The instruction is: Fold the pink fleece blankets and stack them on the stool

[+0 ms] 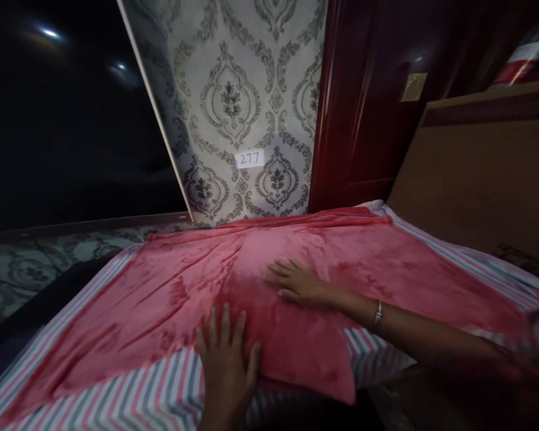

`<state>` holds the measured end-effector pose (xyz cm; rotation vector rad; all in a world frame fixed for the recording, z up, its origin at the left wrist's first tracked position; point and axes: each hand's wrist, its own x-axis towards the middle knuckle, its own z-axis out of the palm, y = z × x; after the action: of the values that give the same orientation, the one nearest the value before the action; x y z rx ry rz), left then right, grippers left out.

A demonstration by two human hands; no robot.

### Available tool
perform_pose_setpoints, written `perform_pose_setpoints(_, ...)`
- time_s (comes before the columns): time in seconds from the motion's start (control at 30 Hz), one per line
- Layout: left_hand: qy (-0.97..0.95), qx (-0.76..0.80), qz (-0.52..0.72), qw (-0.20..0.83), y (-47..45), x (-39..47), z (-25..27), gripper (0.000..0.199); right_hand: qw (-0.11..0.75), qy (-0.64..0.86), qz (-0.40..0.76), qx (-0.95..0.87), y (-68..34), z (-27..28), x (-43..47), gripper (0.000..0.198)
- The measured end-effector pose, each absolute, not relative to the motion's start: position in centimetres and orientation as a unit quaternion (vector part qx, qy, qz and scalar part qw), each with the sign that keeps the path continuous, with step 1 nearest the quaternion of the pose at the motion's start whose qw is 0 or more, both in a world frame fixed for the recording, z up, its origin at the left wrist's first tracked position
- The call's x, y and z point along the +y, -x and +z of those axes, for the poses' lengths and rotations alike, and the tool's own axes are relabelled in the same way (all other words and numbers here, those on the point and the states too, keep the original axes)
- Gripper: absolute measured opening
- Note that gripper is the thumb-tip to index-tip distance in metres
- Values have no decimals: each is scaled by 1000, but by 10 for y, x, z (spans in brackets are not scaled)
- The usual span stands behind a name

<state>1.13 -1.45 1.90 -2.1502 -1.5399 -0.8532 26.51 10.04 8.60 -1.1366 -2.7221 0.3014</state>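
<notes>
across the striped cloth, had the pink blanket spread wide. rested the right hand flat and unclenched on its middle, with a bracelet at the wrist. laid the left hand, loose and splayed, over the blanket's near edge. saw a slip marked 277 on the wall.

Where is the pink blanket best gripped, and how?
Pinch the pink blanket, probably, at the pointed corner right of the left hand, coming from the person's side: it juts toward the person, apparently past the striped cloth, while most lies spread.
</notes>
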Motion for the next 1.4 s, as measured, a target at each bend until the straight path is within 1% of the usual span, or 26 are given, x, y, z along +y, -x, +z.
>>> perform_pose_setpoints(0.1, 824, -443, -303, 178, -46, -18, 23, 47, 81, 377, 112, -916, -276, 80, 85, 58)
perform_pose_setpoints(0.17, 856, -398, -280, 173, -67, -18, 21, 51, 81, 389, 108, -911, -282, 76, 88, 58)
perform_pose_setpoints(0.3, 864, -396, -246, 192, -86, -19, 14, 69, 85, 409, 63, -906, -298, 69, 117, 58)
perform_pose_setpoints(0.43, 867, -381, -242, 210, -81, -17, 7, 72, 98, 448, 20, -888, -321, 61, 161, 57)
perform_pose_setpoints(0.53, 868, -378, -249, 204, -79, -12, -3, 73, 102, 484, 8, -869, -336, 54, 194, 57)
perform_pose_setpoints(0.7, 858, -385, -274, 204, -80, -2, -28, 71, 129, 533, 66, -833, -356, 39, 238, 59)
perform_pose_setpoints(0.87, 859, -365, -281, 223, -77, 4, -41, 72, 173, 539, 110, -817, -372, 26, 258, 62)
perform_pose_setpoints(1.0, 859, -372, -282, 209, -78, 1, -32, 70, 183, 541, 108, -814, -374, 23, 259, 64)
perform_pose_setpoints(1.13, 864, -387, -265, 181, -82, -9, -9, 70, 173, 561, 107, -802, -369, 30, 257, 67)
perform_pose_setpoints(1.27, 870, -382, -250, 187, -82, -19, 10, 68, 170, 594, 104, -780, -371, 48, 251, 69)
perform_pose_setpoints(1.4, 872, -385, -235, 191, -79, -18, 11, 66, 183, 596, 76, -778, -375, 70, 216, 70)
